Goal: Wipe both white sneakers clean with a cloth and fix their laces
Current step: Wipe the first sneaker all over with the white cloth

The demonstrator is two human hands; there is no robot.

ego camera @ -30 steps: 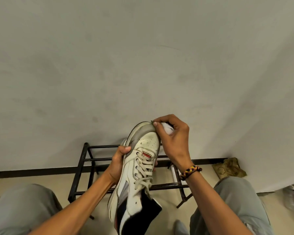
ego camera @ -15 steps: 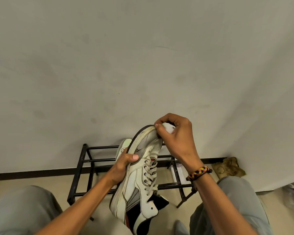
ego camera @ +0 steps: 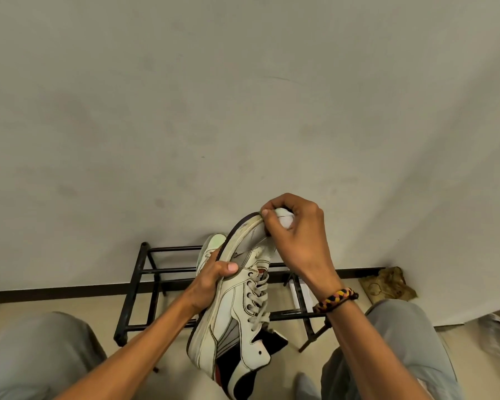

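So the sneaker (ego camera: pixel 237 301) has rolled over since a second ago, sole edge now facing up around 11 o'clock. Left hand (ego camera: pixel 211 280) clamps its midsole; right hand (ego camera: pixel 295 241) pinches the cloth (ego camera: pixel 285 219) at the toe, 12 o'clock. Looks like sole-rim wiping; laces (ego camera: pixel 256 297) untouched.

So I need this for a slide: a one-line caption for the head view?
Left hand steadies a white sneaker while right hand rubs a white cloth on its toe.
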